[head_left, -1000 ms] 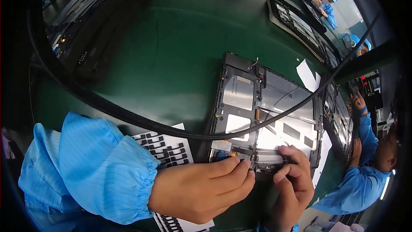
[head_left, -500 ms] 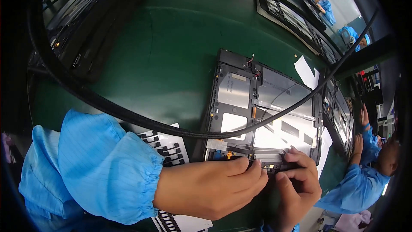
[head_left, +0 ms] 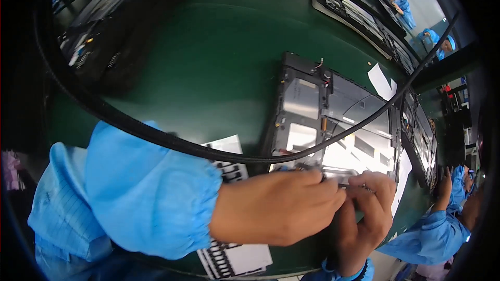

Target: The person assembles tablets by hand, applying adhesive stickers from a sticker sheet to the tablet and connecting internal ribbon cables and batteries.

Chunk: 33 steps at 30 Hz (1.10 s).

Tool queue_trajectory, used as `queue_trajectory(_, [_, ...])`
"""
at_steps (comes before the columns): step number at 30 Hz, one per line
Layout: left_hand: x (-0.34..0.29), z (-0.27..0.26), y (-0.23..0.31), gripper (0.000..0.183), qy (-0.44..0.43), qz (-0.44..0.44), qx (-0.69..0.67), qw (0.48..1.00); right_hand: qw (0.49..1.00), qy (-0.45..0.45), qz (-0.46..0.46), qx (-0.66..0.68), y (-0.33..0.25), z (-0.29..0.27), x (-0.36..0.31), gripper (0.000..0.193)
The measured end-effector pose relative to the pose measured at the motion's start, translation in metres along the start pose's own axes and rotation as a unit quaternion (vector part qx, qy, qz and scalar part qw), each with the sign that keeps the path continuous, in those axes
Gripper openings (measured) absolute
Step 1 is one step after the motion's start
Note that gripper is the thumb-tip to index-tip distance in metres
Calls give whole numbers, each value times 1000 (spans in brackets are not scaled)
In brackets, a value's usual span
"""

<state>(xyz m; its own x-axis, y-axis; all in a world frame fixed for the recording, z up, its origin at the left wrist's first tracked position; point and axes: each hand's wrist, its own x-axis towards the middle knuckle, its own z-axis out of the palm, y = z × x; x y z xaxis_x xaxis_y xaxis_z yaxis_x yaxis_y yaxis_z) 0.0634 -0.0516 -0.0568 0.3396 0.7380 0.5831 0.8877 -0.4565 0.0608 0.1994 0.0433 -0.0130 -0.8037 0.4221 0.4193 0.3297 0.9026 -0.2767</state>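
Observation:
An opened tablet-like device (head_left: 307, 100) lies on the green bench, its black frame holding silver panels, with thin wires at its far end. Both of my hands are at its near edge. My left hand (head_left: 281, 205) reaches across from the left in a blue sleeve, its fingers closed in a pinch over the edge; what they hold is hidden. Close against its fingertips is my right hand (head_left: 367, 213), fingers bent and closed, with whatever is in them out of sight. Under my left forearm lie white sheets (head_left: 245, 263) carrying rows of black pieces.
A black cable (head_left: 172, 144) loops across in front of the bench (head_left: 219, 67). Dark device parts (head_left: 125, 36) are piled at left. More opened devices (head_left: 359, 18) line the far right, beside white paper pieces (head_left: 382, 81). Co-workers in blue (head_left: 429, 234) sit at right.
The whole view has shifted, so the device and sheets appear farther right. My left fingers have come closer to my right ones at the device's near edge, covering more of it.

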Motion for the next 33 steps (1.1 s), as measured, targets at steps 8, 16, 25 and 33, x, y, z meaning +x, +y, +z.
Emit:
queue_trajectory(8, [-32, -44, 13, 26, 14, 21, -128, 991, 997, 57, 36, 44, -29, -7, -50, 14])
queue_trajectory(16, [-72, -44, 19, 30, -37, -94, -156, 983, 991, -94, 35, 84, -82, 22, -61, 23])
queue_trajectory(25, [-73, -50, 25, 35, -52, -102, -115, 987, 987, -49, 23, 153, -80, 39, -52, 11])
queue_trajectory(33, [-64, -53, 22, 34, -79, -99, -140, 982, 984, -64, -20, 164, -69, 33, -50, 10])
